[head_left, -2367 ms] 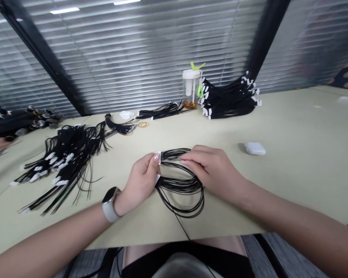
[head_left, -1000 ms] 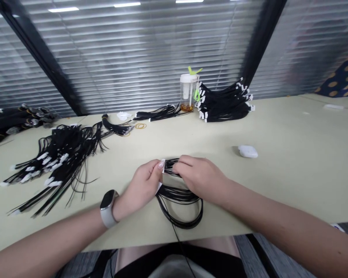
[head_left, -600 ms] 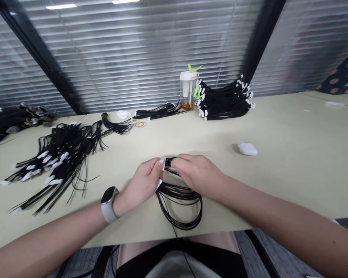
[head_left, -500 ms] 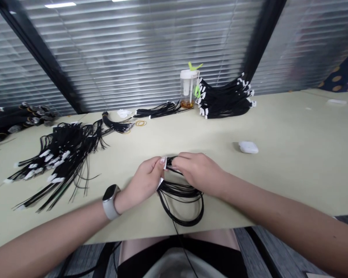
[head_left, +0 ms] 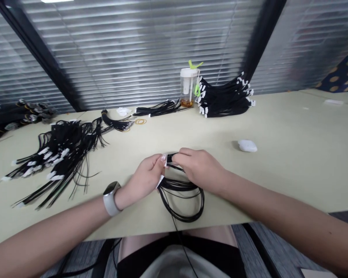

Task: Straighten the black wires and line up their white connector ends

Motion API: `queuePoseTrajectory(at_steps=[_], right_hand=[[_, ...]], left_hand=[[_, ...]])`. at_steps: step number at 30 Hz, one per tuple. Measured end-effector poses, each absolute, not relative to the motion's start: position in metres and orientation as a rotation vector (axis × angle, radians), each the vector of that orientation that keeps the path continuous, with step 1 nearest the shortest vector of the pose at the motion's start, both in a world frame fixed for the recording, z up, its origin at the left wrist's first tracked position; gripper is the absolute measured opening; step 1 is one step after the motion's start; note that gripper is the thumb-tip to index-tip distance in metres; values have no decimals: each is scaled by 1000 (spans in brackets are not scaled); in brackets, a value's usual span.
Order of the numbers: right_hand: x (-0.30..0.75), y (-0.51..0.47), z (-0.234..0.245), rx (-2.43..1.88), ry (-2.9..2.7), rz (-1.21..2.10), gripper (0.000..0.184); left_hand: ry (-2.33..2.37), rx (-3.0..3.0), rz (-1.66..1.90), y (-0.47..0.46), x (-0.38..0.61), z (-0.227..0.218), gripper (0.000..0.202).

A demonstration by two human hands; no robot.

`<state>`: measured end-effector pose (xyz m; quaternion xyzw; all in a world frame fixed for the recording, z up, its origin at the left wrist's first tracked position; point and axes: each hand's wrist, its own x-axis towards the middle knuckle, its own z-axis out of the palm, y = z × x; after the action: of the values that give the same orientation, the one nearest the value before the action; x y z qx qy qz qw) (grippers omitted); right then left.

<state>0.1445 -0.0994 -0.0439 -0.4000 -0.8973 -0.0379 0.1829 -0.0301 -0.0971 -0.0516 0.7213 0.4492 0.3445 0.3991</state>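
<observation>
Between my hands is a looped black cable harness (head_left: 183,219) with white connectors. My left hand (head_left: 149,172) pinches a white connector (head_left: 166,160) at the top end of the wires, thumb on top. A second white connector (head_left: 160,181) shows just below those fingers. Beside it, my right hand (head_left: 197,168) is closed on the black wires close to the connector; its fingertips are partly hidden. The loops hang below both hands over the table's near part, and one thin wire runs down over the table edge toward the lap.
Piles of black cables with white connectors (head_left: 58,154) lie at left. At the back stand a drink bottle (head_left: 188,87) and a stacked cable bundle (head_left: 224,98). Yellow rubber bands (head_left: 140,121) lie near a small cable bundle (head_left: 116,122). A white case (head_left: 247,146) sits at right on the table (head_left: 292,154).
Both hands keep their hold on the harness and have barely moved. The view has shifted very slightly.
</observation>
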Motion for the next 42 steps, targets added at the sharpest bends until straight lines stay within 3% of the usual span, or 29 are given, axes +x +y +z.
queuePoseTrajectory(at_steps=[7, 22, 36, 42], right_hand=[[143, -102, -47, -1064, -2616, -372, 25], [142, -103, -39, -1117, -2338, 234, 15], [144, -98, -42, -1014, -2348, 257, 17], [141, -101, -41, -1105, -2433, 70, 21]], left_hand=[[1216, 1959, 898, -98, -28, -53, 39], [1220, 1942, 943, -100, -33, -53, 36], [1174, 1943, 934, -100, -33, -53, 32], [1172, 1943, 910, -99, -31, -53, 33]])
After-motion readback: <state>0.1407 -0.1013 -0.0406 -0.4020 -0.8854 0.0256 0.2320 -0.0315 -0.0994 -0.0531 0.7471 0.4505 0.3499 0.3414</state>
